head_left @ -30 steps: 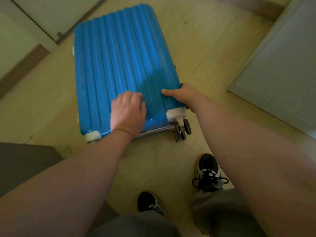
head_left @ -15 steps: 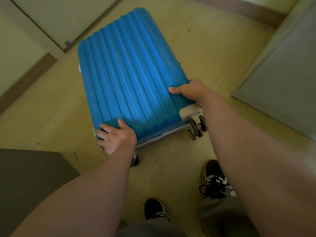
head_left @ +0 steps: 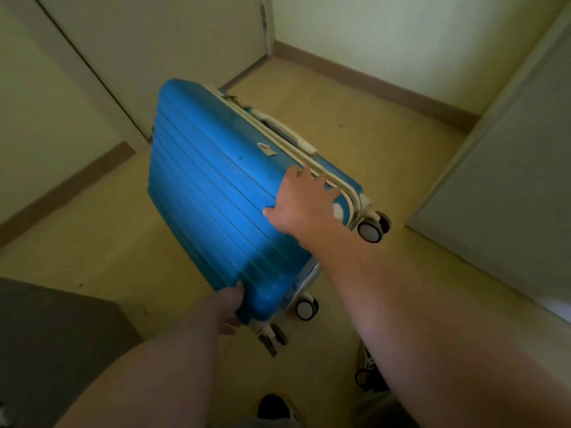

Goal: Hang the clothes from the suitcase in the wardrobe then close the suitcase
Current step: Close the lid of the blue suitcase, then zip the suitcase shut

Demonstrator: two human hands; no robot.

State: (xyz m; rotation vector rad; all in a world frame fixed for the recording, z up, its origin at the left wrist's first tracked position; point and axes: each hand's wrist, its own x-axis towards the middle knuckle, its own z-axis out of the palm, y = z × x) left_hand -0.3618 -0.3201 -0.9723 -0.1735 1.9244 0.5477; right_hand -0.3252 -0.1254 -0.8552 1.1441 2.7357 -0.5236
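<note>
The blue ribbed suitcase [head_left: 210, 193] is closed and tipped up on its long side above the wooden floor, its cream rim and side handle [head_left: 290, 134] facing up and its wheels [head_left: 370, 230] toward me. My left hand [head_left: 230, 307] grips its lower near corner, thumb on the shell and fingers hidden underneath. Near the upper rim at the wheel end, my right hand [head_left: 302, 202] lies spread on the shell with the fingertips reaching the cream rim. No clothes are in view.
A pale wardrobe door [head_left: 509, 180] stands at the right. A white door [head_left: 154, 41] and walls with brown skirting close the back and left. A dark grey block [head_left: 46, 335] sits at the lower left. My shoes [head_left: 275, 406] are below the suitcase.
The suitcase has gone from lying flat to tipped up on its side. My left hand slid from the shell's top to the near corner, and my right hand spread onto the shell near the rim.
</note>
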